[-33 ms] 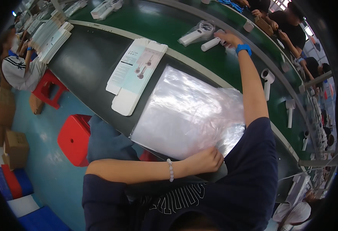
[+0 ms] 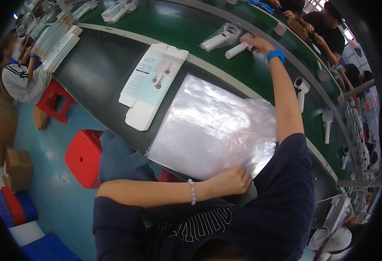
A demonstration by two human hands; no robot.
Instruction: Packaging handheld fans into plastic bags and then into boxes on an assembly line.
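My right hand (image 2: pixel 258 42) reaches out over the green belt (image 2: pixel 260 71), its fingers closed round one end of a white handheld fan (image 2: pixel 235 51). Just left of it lies another handheld fan (image 2: pixel 219 39) in a clear plastic bag. Close to my body, my left hand (image 2: pixel 232 181) is closed at the near edge of a stack of clear plastic bags (image 2: pixel 199 126). Its curled fingers hide whatever they may grip. Flat white cartons (image 2: pixel 154 82) with fan pictures lie to the left of the bags on the dark table.
More white fans (image 2: pixel 301 93) lie along the belt to the right. A stack of flat cartons (image 2: pixel 62 48) stands at the far left by a seated person. Red stools (image 2: pixel 83 152) and brown boxes (image 2: pixel 18 167) are on the floor at left. Other people work across the belt.
The white fan in my right hand and the bagged fan have shifted very slightly to the left. My left hand stays in place.
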